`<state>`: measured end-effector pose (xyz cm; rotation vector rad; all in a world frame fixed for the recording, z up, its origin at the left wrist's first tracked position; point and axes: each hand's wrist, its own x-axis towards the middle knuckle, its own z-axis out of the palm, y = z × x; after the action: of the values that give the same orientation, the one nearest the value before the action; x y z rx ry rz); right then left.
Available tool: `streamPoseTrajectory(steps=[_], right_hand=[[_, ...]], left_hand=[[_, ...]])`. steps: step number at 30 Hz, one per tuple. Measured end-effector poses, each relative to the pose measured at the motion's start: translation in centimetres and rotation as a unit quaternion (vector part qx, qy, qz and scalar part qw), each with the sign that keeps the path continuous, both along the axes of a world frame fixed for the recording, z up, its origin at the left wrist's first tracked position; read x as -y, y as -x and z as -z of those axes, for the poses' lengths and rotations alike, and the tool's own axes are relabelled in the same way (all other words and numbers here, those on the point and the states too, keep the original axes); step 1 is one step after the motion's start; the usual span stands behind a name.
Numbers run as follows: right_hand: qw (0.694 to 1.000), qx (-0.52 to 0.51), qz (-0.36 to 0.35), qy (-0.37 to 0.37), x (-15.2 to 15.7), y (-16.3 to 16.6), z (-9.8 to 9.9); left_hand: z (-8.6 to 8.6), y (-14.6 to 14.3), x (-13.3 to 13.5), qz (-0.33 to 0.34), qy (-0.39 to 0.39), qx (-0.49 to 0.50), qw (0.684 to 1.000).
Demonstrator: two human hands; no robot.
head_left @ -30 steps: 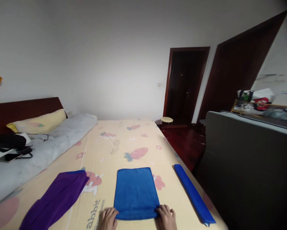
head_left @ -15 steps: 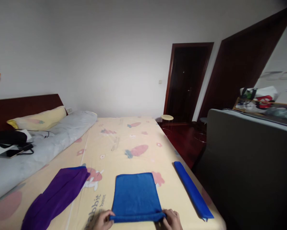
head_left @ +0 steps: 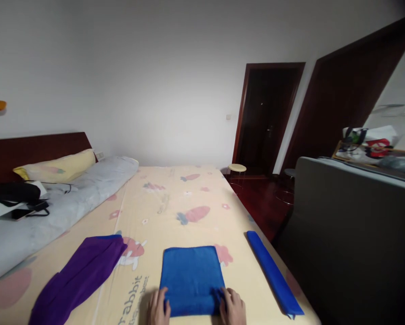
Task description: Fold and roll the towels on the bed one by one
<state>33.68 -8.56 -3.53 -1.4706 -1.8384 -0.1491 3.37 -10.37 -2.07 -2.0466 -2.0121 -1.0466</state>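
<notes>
A blue towel (head_left: 191,277) lies flat on the yellow cartoon-print bed sheet (head_left: 175,212), right in front of me. My left hand (head_left: 158,308) rests on its near left corner, fingers curled onto the cloth. At the near right corner my right hand (head_left: 233,307) does the same, fingers pressed on the towel's folded near edge. A purple cloth (head_left: 76,277) lies spread to the left. A second blue towel, folded into a long narrow strip (head_left: 273,273), lies along the bed's right edge.
A grey rolled quilt (head_left: 63,203) and a yellow pillow (head_left: 53,167) lie at the headboard end, with a black bag and a phone (head_left: 19,213) on them. A grey sofa back (head_left: 351,225) stands right of the bed. A small round stool (head_left: 238,168) and dark doors stand beyond.
The towel's near edge has been folded away from me, so the blue patch is shorter. Both hands have moved forward onto the fold.
</notes>
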Motion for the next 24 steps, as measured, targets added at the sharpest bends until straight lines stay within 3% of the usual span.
streamPoseTrajectory(steps=[4, 7, 11, 14, 17, 21, 24], right_hand=[[0.989, 0.04, -0.133, 0.051, 1.1, 5.4, -1.9], [0.979, 0.06, -0.167, 0.096, 1.4, 7.0, -1.7], [0.987, 0.069, -0.107, 0.1, 1.7, 4.0, 0.3], [0.993, 0.056, -0.033, 0.101, 2.3, 0.4, 1.5], [0.993, 0.053, -0.011, 0.109, 2.7, -2.2, 1.8], [0.99, 0.064, -0.031, 0.122, 2.1, -3.0, 1.1], [0.988, 0.068, -0.036, 0.13, 1.5, -2.4, 0.1]], left_hand=[[0.4, -5.9, 0.5, 0.13, 0.067, -0.05, 0.988], [1.5, -7.3, 0.5, 0.158, 0.129, -0.073, 0.976], [2.5, -4.1, 0.8, 0.151, 0.126, -0.102, 0.975], [2.7, -0.8, 1.6, 0.067, 0.076, -0.114, 0.988], [2.7, 1.5, 2.3, 0.01, 0.042, -0.118, 0.992], [2.0, 2.8, 1.7, 0.053, 0.065, -0.104, 0.991], [0.4, 2.8, 0.8, 0.08, 0.11, -0.062, 0.989]])
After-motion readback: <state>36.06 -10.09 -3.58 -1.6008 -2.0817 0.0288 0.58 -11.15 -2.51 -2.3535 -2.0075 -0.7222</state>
